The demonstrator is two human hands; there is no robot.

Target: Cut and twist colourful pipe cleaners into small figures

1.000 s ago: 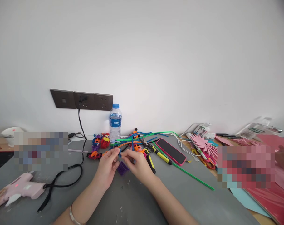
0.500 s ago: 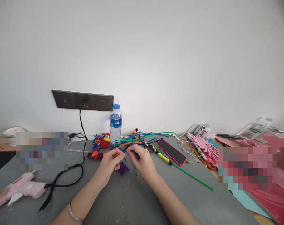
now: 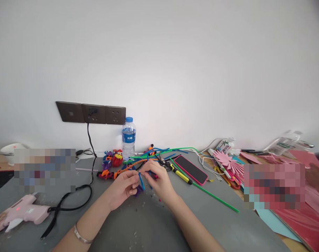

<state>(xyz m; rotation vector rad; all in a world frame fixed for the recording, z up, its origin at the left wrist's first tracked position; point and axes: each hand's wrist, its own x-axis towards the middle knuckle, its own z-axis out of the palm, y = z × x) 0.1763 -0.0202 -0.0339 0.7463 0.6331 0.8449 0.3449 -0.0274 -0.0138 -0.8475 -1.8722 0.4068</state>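
Observation:
My left hand (image 3: 123, 189) and my right hand (image 3: 158, 180) meet above the grey table, both with fingers pinched. Between their fingertips is a short blue pipe cleaner (image 3: 141, 182), its lower part hanging down. A purple piece (image 3: 138, 191) shows just behind and below it, partly hidden. Beyond my hands lie an orange pipe cleaner (image 3: 138, 161) and several blue and green ones. Small fuzzy figures, one of them red (image 3: 117, 158), stand left of the pipe cleaners. Yellow-and-black pliers (image 3: 181, 174) lie right of my right hand.
A water bottle (image 3: 128, 140) stands by the wall. A phone (image 3: 191, 169) lies beside the pliers. At left are a pink glue gun (image 3: 25, 211) and its black cord. Pink paper, scissors (image 3: 234, 180) and cables lie at right, where another person's hand (image 3: 317, 178) shows.
My fingertips have come together, and the blue pipe cleaner between them now shows more fully. Another person's hand has appeared at the right edge. The view has shifted slightly.

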